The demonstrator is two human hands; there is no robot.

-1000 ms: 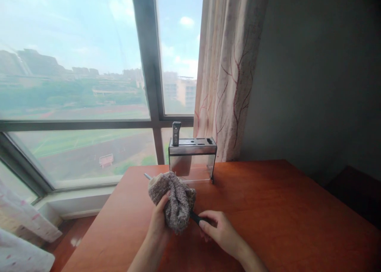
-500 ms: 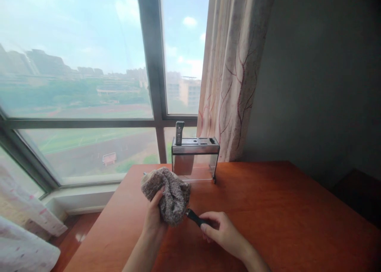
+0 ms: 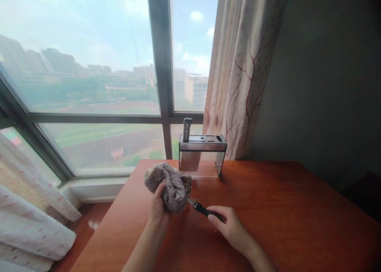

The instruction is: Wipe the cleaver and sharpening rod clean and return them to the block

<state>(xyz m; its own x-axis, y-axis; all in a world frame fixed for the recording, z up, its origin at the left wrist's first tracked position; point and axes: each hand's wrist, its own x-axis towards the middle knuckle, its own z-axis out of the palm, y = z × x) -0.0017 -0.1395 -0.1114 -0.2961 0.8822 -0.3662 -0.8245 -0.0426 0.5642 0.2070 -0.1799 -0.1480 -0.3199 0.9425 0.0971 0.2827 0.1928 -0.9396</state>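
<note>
A bunched grey-brown towel (image 3: 173,190) is gripped in my left hand (image 3: 160,204), thumb across its front. The cloth is wrapped around the metal part of a black-handled sharpening steel, as it appears (image 3: 205,211). My right hand (image 3: 228,226) has its fingers closed round the end of that handle. Only a short, thin stretch of metal shows between cloth and handle; the rest is hidden in the towel. Both hands are above the table. Behind them stands a clear-sided knife block (image 3: 203,145) holding a broad-bladed knife (image 3: 187,130), its handle upright.
The reddish-brown wooden table (image 3: 268,208) reaches out to the right and toward me. Large windows (image 3: 98,145) lie beyond its far left edge. A patterned curtain (image 3: 244,77) hangs behind the block, and another curtain (image 3: 29,220) is at lower left.
My right hand and the handle have drawn a little away from the towel, so a bit more metal shows. The whole view has shifted slightly, putting the scene farther right.
</note>
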